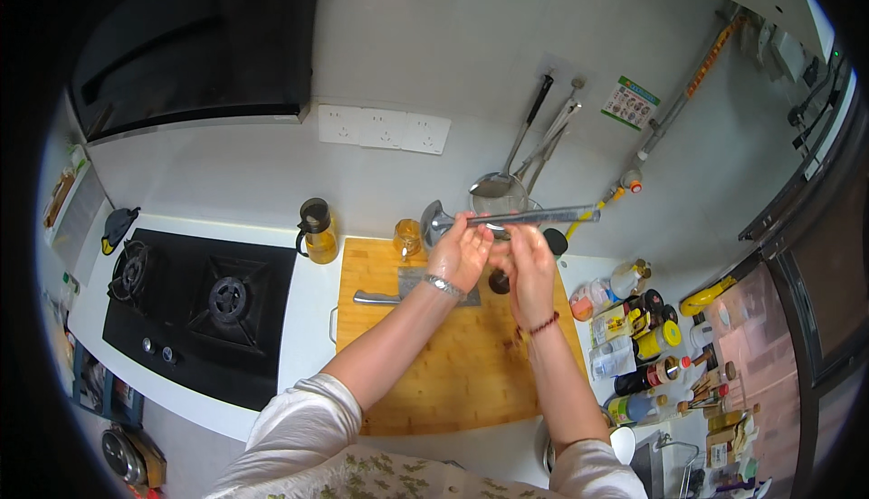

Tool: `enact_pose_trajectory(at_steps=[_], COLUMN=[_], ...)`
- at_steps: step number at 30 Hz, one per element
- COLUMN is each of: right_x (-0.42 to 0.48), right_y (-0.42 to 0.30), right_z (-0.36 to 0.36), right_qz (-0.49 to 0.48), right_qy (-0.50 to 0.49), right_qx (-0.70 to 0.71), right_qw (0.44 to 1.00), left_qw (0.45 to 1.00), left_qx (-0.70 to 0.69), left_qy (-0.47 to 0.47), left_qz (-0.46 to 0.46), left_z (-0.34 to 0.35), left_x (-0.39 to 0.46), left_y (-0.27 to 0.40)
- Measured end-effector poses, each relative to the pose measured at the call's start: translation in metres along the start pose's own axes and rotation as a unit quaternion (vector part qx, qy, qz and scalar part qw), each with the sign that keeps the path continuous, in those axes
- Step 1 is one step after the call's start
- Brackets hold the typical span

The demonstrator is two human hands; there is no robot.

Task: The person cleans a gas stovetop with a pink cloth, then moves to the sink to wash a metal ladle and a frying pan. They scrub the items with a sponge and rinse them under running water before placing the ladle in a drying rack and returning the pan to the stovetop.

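A metal ladle (560,215) is held roughly level above the back of a wooden cutting board (461,383), its bowl to the left. My left hand (463,255) pinches the handle near the bowl, palm partly turned up. Farther along the handle, the fingers of my right hand (528,261) grip it from below. Beneath my left wrist lies a cleaver (377,297), its blade partly hidden by my forearm. A small dark round object (499,282) sits between my hands, too covered to identify. Behind them stands a glass cup (407,238) of amber colour.
A black gas stove (204,316) is at left, with a lidded pitcher of amber liquid (318,238) beside it. A black-handled turner (523,132) and a strainer (499,204) hang on the wall. Several bottles and jars (655,343) crowd the right counter. A yellow gas hose (589,217) runs behind.
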State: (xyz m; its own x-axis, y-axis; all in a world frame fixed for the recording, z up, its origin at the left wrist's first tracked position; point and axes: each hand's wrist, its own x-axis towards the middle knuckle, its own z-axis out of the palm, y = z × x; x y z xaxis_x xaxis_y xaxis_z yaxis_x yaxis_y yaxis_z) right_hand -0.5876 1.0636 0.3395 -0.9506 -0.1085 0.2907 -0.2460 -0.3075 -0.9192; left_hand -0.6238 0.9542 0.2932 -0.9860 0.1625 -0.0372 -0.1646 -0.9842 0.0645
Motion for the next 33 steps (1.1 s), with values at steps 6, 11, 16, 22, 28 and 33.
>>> enact_pose_trajectory(at_steps=[6,11,16,22,28,33], right_x=[0.060,0.128,0.183,0.219,0.221,0.215], right_y=[-0.003,-0.025,-0.019,-0.018,-0.010,0.000], right_z=[-0.006,-0.019,-0.018,-0.030,-0.045,-0.050], right_qz=[0.041,0.067,0.060,0.092,0.144,0.129], right_qy=[0.002,-0.018,0.013,0.010,-0.017,0.069], right_qx=[0.050,-0.035,-0.192,-0.213,-0.150,-0.199], right_qw=[0.998,0.997,0.980,0.973,0.978,0.969], left_qw=[0.998,0.977,0.966,0.965,0.964,0.962], left_qx=[-0.036,0.125,0.177,0.180,0.178,0.178], left_qy=[-0.048,-0.051,-0.016,0.020,0.039,0.045], left_qz=[-0.015,-0.165,-0.187,-0.190,-0.192,-0.200], left_z=[0.008,-0.006,-0.038,-0.051,-0.060,-0.065], left_x=[0.017,-0.012,-0.026,-0.025,-0.023,-0.021], left_y=[-0.010,-0.008,0.007,0.023,0.024,0.016])
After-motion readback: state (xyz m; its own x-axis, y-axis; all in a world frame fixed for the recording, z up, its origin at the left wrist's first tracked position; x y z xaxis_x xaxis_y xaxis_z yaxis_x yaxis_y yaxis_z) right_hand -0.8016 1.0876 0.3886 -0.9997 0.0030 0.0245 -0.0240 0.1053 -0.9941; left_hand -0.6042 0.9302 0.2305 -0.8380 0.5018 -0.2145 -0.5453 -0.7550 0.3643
